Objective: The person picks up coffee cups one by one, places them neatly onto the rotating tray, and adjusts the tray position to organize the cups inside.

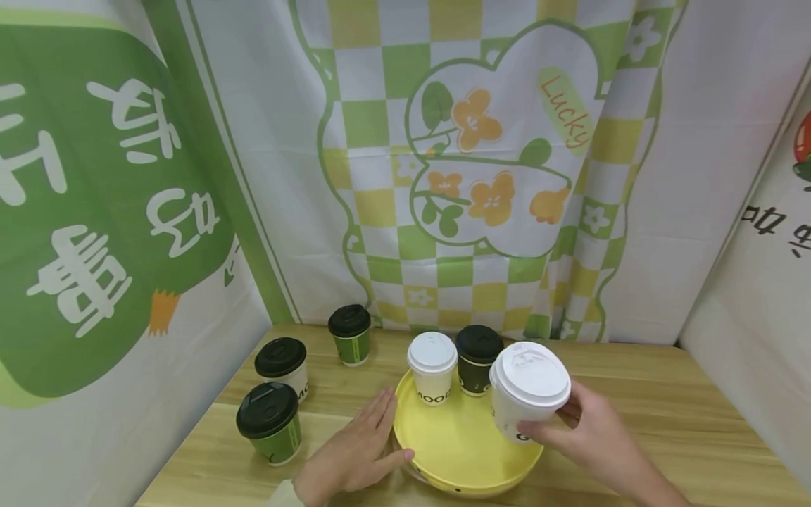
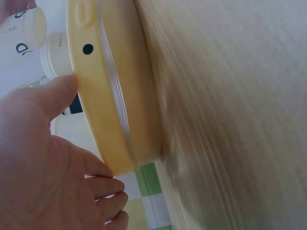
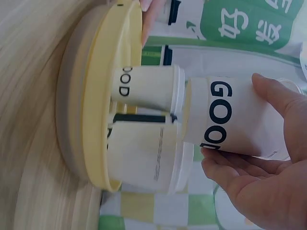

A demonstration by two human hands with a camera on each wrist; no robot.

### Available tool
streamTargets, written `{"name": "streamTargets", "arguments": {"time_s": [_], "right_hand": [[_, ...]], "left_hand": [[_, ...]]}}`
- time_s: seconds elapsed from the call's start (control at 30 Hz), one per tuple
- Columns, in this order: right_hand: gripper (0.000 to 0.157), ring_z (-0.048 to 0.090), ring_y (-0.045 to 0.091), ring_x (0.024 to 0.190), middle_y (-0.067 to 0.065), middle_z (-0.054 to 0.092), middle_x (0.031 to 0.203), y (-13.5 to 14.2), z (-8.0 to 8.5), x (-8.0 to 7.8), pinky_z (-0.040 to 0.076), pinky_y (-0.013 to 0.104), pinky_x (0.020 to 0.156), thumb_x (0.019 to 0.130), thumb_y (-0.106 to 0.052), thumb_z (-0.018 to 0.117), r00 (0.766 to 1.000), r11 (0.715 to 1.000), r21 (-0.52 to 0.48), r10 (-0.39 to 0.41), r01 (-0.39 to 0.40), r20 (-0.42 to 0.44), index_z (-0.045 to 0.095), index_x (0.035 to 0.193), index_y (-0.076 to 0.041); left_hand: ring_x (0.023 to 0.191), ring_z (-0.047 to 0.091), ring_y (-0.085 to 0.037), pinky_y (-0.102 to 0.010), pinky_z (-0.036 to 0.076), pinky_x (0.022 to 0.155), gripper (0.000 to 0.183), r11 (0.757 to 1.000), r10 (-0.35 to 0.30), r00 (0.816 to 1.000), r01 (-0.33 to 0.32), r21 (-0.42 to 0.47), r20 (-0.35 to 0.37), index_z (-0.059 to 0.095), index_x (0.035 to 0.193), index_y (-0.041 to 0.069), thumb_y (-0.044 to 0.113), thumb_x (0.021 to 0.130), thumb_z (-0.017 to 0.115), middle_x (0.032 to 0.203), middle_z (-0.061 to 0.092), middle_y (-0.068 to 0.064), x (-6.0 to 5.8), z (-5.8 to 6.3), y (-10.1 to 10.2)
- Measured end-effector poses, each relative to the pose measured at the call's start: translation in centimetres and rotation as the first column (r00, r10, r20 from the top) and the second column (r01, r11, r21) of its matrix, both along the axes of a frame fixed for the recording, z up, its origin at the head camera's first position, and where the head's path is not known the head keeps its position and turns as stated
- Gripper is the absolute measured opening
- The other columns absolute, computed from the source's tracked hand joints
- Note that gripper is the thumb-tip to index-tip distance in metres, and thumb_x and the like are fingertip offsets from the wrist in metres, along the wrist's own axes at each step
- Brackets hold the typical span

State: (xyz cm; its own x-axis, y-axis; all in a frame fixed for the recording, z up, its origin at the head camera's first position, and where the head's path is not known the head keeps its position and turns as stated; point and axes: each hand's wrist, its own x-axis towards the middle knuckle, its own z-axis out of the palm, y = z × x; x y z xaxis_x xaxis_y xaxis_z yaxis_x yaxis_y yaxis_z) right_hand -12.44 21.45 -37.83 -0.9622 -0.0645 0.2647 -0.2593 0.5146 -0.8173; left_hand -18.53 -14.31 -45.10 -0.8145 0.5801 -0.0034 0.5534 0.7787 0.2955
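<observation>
My right hand (image 1: 589, 429) grips a white paper cup (image 3: 223, 108) with a white lid, marked GOOD, and holds it above the right side of a yellow round tray (image 1: 453, 451). Its fingers and thumb wrap the cup's sides. On the tray stand a white lidded cup (image 1: 433, 370) and a black cup (image 1: 479, 359). Another white cup (image 3: 144, 155) on the tray is hidden behind the held cup in the head view. My left hand (image 1: 357, 447), fingers extended, touches the tray's left rim with fingertips and thumb.
Left of the tray, on the wooden table (image 1: 652, 401), stand two green cups (image 1: 279, 440) with black lids and a white cup (image 1: 296, 380) with a black lid. A checkered curtain (image 1: 405, 232) hangs at the table's back edge, with printed cloth on both sides.
</observation>
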Motion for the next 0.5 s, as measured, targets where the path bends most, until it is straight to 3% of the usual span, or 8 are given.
{"name": "streamTargets", "arguments": {"time_s": [0.23,0.4,0.5], "right_hand": [[0.071,0.069,0.02,0.123,0.015,0.072,0.132,-2.7,-0.7,-0.6,0.059,0.028,0.104,0.077,-0.021,0.096,0.995,0.993,-0.069,0.095,-0.094,0.009,0.063,0.137,-0.001],[0.068,0.068,0.009,0.121,0.01,0.072,0.133,-4.4,-1.8,-1.1,0.057,0.025,0.104,0.078,-0.024,0.095,0.985,0.98,-0.103,0.175,-0.173,0.01,0.064,0.136,-0.004],[0.071,0.067,0.013,0.125,0.008,0.07,0.136,-5.4,-2.5,-1.6,0.057,0.029,0.108,0.081,-0.028,0.094,0.974,0.968,-0.109,0.226,-0.224,0.004,0.061,0.14,-0.007]], "left_hand": [[0.164,0.022,-0.038,-0.057,0.031,0.129,0.094,1.0,0.002,1.0,-0.002,-0.007,0.003,0.019,0.166,-0.005,0.064,0.107,0.046,0.176,0.016,-0.022,-0.1,0.0,0.1],[0.164,0.022,-0.038,-0.058,0.031,0.129,0.095,1.0,0.003,1.0,-0.003,-0.016,0.008,0.019,0.166,-0.004,0.065,0.106,0.045,0.176,0.016,-0.022,0.0,0.0,0.1],[0.164,0.021,-0.037,-0.058,0.031,0.129,0.096,1.0,0.009,1.0,-0.009,-0.022,0.02,0.019,0.167,-0.003,0.067,0.106,0.043,0.177,0.016,-0.021,-0.1,0.0,0.1]]}}
